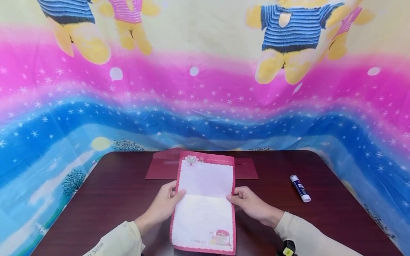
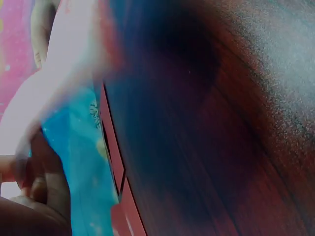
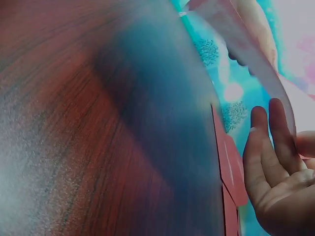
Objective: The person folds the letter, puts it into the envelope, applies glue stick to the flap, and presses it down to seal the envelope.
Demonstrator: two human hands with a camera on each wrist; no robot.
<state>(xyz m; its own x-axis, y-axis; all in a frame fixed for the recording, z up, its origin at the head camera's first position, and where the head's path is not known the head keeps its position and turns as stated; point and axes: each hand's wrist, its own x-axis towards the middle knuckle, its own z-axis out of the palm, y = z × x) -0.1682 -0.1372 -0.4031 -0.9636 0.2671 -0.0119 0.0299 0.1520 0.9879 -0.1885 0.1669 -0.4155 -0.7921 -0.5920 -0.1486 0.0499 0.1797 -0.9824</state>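
Observation:
A sheet of letter paper [image 1: 205, 217] with a red border, printed flowers and a crease across its middle is held up in the head view. My left hand [image 1: 161, 206] pinches its left edge, thumb on the front and fingers behind. At the right edge my right hand [image 1: 254, 206] grips it near the crease, thumb in front. The right wrist view shows this hand [image 3: 275, 182] from behind the sheet, with some fingers extended. Overexposure blurs the paper in the left wrist view, where the left hand [image 2: 42, 191] is at the lower left.
Dark red envelope paper [image 1: 161, 169] lies along the table's far edge, its middle hidden by the sheet. A glue stick [image 1: 300, 189] lies on the right side of the dark wooden table [image 1: 109, 199]. A printed curtain [image 1: 192, 92] hangs behind.

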